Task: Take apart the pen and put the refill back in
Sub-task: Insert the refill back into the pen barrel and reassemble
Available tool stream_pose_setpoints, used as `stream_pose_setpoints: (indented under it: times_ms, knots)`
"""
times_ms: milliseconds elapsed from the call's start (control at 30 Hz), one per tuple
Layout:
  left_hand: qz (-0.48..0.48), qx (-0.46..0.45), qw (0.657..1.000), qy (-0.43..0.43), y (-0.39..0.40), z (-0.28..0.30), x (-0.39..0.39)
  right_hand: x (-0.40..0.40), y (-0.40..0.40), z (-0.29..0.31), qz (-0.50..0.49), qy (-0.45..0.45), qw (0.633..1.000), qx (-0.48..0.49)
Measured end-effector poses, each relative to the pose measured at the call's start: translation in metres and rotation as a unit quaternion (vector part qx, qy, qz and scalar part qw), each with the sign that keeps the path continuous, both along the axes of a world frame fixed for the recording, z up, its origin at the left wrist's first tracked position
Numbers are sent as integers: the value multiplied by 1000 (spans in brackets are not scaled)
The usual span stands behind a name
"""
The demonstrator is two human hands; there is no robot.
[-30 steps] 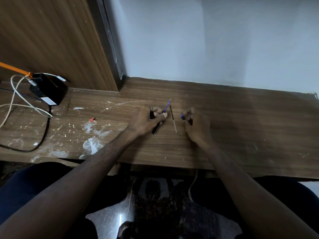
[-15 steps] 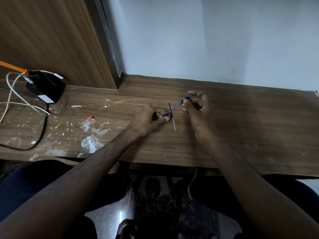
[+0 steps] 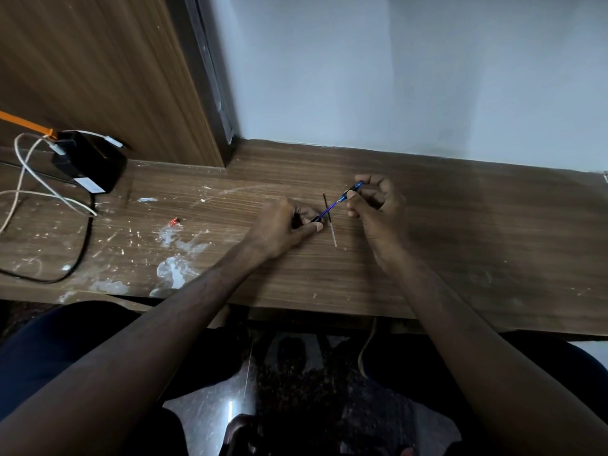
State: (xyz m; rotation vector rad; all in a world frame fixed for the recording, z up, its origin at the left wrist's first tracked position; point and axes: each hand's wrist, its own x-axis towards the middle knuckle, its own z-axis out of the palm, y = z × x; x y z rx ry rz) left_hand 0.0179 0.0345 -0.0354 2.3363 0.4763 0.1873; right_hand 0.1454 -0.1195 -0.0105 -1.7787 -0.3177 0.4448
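Paint-flecked wooden desk [image 3: 460, 245], white wall [image 3: 411, 70]; left hand [image 3: 279, 222], right hand [image 3: 378, 202] grip pen [image 3: 332, 207]; refill [image 3: 329, 220] on desk.

Probably a plain room at home: a paint-spattered wooden counter [image 3: 460, 258] against a bare white wall [image 3: 394, 77], with a black charger [image 3: 88, 166] and tangled cables [image 3: 39, 189].

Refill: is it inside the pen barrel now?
No. The refill lies on the desk, while both hands hold the barrel.
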Motion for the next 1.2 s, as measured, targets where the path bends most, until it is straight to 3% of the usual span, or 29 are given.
stream_pose_setpoints:
  times_ms: [1200]
  knots:
    - [11,6,1000,1,2,-3,1,-1,-1,-4,-19,3,1000,9]
